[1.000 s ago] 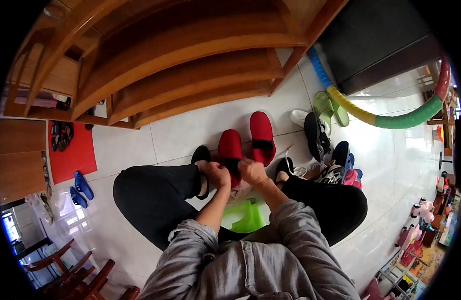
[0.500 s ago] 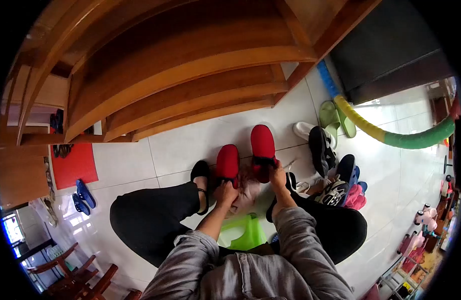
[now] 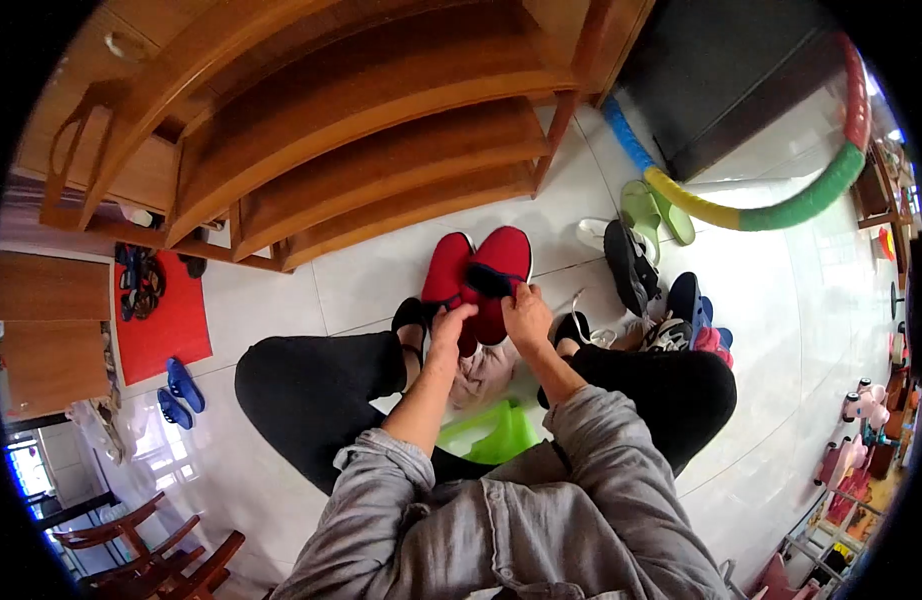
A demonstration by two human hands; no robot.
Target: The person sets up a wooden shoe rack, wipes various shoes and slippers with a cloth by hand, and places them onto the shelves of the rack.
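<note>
Red slippers (image 3: 501,248), shoes (image 3: 626,268) nearby; shelf (image 3: 381,150) ahead

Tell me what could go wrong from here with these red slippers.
The left hand and right hand seem to hold the red slippers by their edges, so one might slip loose. If dropped, a slipper could land on the crumpled pale cloth nearby. Swung rightward, a slipper might bump the loose black shoe on that side.
</note>
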